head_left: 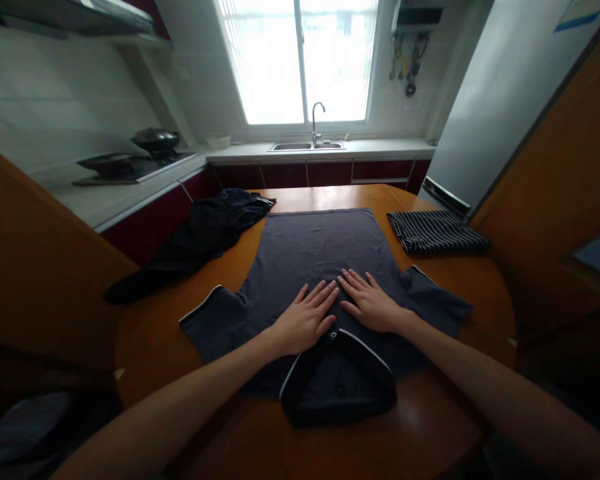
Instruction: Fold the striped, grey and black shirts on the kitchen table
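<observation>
A dark grey polo shirt (310, 250) lies spread flat on the round wooden table (430, 427), with its collar (340, 380) toward me and both short sleeves out to the sides. My left hand (307, 318) rests flat on the chest of the shirt just above the collar, fingers stretched out. Beside it, my right hand (370, 303) also lies flat on the shirt with fingers extended. The fingertips of both hands nearly meet at the shirt's middle. Neither hand holds anything.
A crumpled black garment (200, 240) hangs over the table's far left edge. A folded striped cloth (435, 232) sits at the far right. Beyond are a counter with a sink (307, 145), a stove with a wok (155, 140), and a refrigerator (490, 113) at right.
</observation>
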`<state>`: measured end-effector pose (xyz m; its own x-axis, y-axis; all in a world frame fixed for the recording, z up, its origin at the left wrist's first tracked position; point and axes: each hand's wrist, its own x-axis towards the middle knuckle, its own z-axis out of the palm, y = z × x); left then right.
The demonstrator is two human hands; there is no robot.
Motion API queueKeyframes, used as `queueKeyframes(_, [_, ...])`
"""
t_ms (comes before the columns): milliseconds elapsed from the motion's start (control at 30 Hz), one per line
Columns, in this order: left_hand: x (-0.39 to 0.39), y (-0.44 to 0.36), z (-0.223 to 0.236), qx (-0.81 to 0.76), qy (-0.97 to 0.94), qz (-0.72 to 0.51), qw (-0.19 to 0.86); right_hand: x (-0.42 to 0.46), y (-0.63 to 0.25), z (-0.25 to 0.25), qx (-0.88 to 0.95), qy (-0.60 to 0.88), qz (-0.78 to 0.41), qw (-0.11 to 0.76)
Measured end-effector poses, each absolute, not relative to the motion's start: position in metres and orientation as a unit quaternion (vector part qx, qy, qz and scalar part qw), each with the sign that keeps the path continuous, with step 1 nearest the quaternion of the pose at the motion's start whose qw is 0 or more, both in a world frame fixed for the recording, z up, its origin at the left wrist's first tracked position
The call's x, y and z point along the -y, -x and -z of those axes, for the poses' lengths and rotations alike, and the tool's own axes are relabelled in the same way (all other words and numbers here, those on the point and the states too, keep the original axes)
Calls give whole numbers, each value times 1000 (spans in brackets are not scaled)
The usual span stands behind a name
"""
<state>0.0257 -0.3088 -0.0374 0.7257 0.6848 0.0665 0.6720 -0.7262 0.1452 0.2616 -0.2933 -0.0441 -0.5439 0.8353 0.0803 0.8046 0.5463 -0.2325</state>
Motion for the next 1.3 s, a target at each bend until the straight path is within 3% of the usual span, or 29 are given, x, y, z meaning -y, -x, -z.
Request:
queueKeyframes(367, [306,-25,35,-357,-930,-59,64,266,-292,51,821,559,-82,88])
queueKeyframes(533, [304,-24,36,-351,-932,-65,59,263,-303,40,786,594,-34,167])
queueKeyframes(633, [304,-24,35,-352,-932,-63,62,276,-292,34,806,557,-58,194])
queueKeyframes(867, [303,-26,37,-354,-931,-63,54,298,-274,39,883,440,-90,132])
queueKeyframes(1067, [300,-24,40,-353,-931,-65,61,332,-294,29,874,431,-19,225])
queueKeyframes(1167, [299,-24,42,-350,-932,-71,63,362,-312,25,864,420,-74,268])
queueKeyframes(1300, [299,-25,42,-354,-931,-70,62,394,-343,23,878,398,-141,223])
